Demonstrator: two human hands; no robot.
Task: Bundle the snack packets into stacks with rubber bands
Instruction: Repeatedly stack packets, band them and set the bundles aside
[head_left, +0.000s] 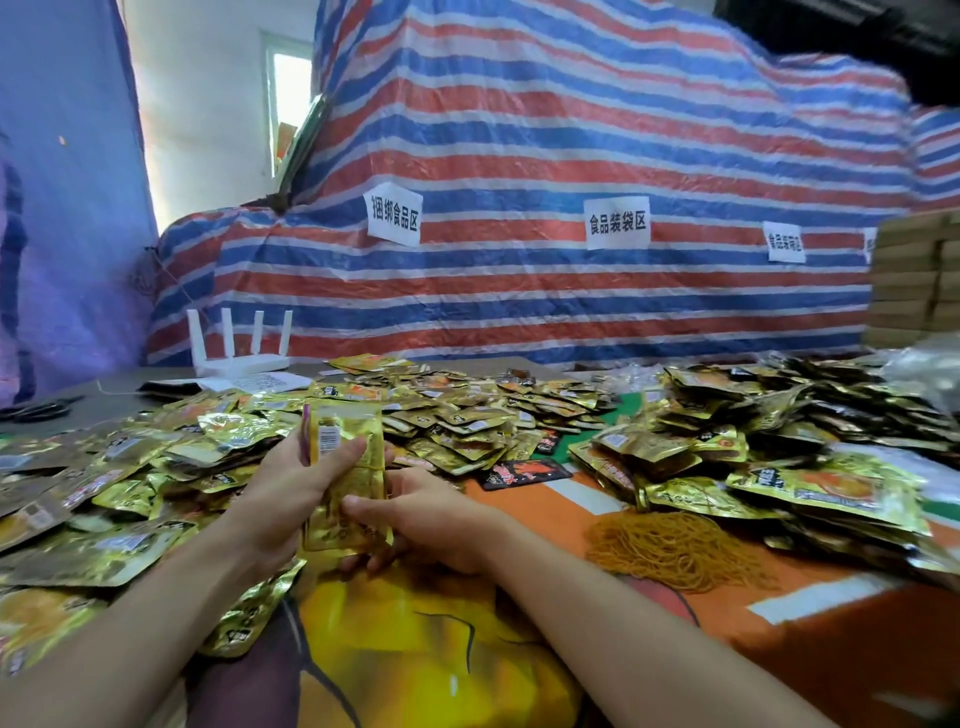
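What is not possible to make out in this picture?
Head view:
- Packet count in the held stack: left hand and right hand cover it.
- Small print on the loose packets: blurred.
- Dark object at top right: cut off by the edge.

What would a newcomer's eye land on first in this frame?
First, the red, white and blue striped tarp filling the background, then the loose gold packets spread across the table. At centre, the left hand and right hand grip an upright stack of gold packets, with a tangle of tan rubber bands lying to their right.
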